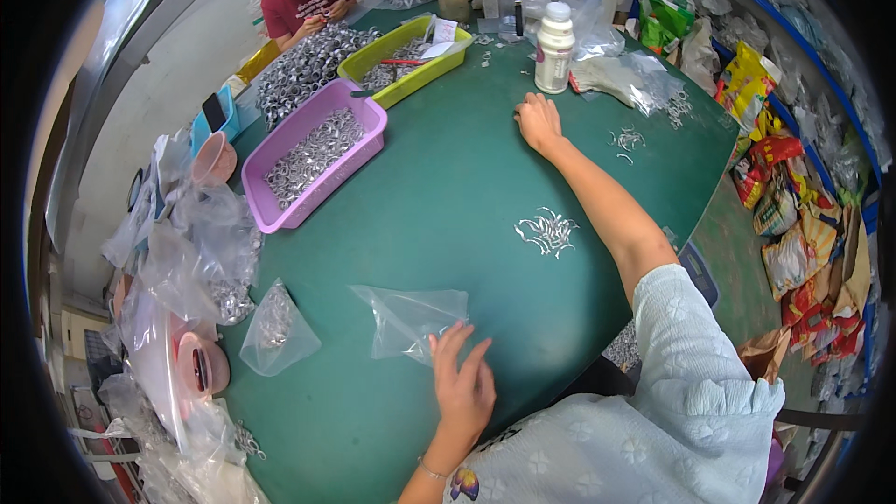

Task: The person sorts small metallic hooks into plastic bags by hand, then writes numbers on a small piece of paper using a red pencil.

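Observation:
My left hand point(462, 387) is by the near edge of the green table point(364, 252), its fingers apart, at the right end of a clear plastic bag point(406, 317) lying flat. My right hand point(539, 121) reaches far across the tabletop, its fingers curled down; whatever they hold, if anything, is hidden. Just beyond it stands a white bottle point(555, 49). A loose pile of small curved silvery metal pieces point(548, 231) lies between my two hands, left of my right forearm. A smaller scatter of similar pieces point(627, 140) is to the right of my right hand.
A purple basket point(373, 121) of metal parts, a yellow-green basket point(457, 56) and a heap of grey rings point(308, 65) fill the far left. A filled plastic bag point(278, 329) lies nearer. Across the table a person point(313, 0) handles something small. Blue shelves point(812, 19) line the right.

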A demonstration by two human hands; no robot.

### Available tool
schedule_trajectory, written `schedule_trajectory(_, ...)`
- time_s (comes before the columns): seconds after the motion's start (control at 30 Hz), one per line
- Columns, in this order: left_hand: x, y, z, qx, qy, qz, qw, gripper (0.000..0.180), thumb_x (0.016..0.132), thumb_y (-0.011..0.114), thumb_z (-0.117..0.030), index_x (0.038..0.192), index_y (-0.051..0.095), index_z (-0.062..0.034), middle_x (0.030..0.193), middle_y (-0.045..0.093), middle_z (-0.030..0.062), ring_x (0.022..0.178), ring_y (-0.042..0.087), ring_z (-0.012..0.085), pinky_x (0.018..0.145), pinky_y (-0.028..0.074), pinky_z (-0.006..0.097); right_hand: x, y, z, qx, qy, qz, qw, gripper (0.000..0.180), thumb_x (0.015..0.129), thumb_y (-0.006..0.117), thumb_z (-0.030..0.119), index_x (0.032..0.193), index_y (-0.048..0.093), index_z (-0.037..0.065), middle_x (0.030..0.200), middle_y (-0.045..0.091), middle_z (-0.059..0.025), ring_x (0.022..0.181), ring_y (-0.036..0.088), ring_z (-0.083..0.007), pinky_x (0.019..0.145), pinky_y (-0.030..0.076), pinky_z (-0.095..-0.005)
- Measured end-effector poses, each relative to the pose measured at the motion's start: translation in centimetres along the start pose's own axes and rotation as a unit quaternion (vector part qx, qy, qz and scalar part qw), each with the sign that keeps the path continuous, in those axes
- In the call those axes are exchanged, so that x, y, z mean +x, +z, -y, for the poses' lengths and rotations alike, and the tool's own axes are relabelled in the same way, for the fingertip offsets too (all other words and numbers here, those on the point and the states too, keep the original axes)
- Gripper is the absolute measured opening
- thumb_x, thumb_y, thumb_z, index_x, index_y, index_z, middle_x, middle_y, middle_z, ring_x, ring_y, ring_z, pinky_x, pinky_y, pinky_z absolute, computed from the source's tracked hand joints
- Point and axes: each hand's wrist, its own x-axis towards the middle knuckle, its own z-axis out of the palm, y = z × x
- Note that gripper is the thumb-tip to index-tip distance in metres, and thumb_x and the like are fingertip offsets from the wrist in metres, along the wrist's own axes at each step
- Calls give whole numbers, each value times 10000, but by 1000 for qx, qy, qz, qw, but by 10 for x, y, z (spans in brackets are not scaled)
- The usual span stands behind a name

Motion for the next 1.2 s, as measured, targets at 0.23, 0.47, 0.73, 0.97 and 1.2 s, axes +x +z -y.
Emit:
schedule_trajectory(0.23,2,-19,-1,-59,0,-92,994,302,667,490,169,909,594,22,977,554,153,932,561,296,891,407,437,-32,-51,36,389,54,47,918,54,761,584,3,804,610,-16,810,617,-97,606,567,-148,535,458,-272)
schedule_trajectory(0.47,24,-22,-34,-396,-128,-78,906,341,760,540,138,1088,481,66,1013,517,126,913,538,161,778,468,270,-149,-199,110,753,94,308,574,199,810,599,27,982,598,-73,807,622,-125,694,610,-157,590,506,-247)
schedule_trajectory(0.73,18,-35,-59,-543,-160,-105,818,244,767,561,139,1001,545,71,957,568,127,850,597,176,757,504,286,-210,-240,132,846,119,331,401,175,814,586,-3,980,590,-58,891,616,-148,730,625,-205,568,516,-252)
schedule_trajectory(0.97,6,-45,-64,-596,-151,-105,782,149,784,559,117,928,579,83,951,592,147,803,601,171,725,504,267,-226,-253,142,856,93,292,415,131,811,580,-20,936,595,-58,874,617,-149,691,620,-199,545,510,-256)
schedule_trajectory(1.2,1,-54,-72,-599,-126,-107,783,131,789,551,103,908,595,70,913,600,156,751,595,179,681,499,275,-234,-267,147,855,35,243,456,103,783,598,-53,886,591,-57,852,611,-167,671,617,-199,528,512,-267)
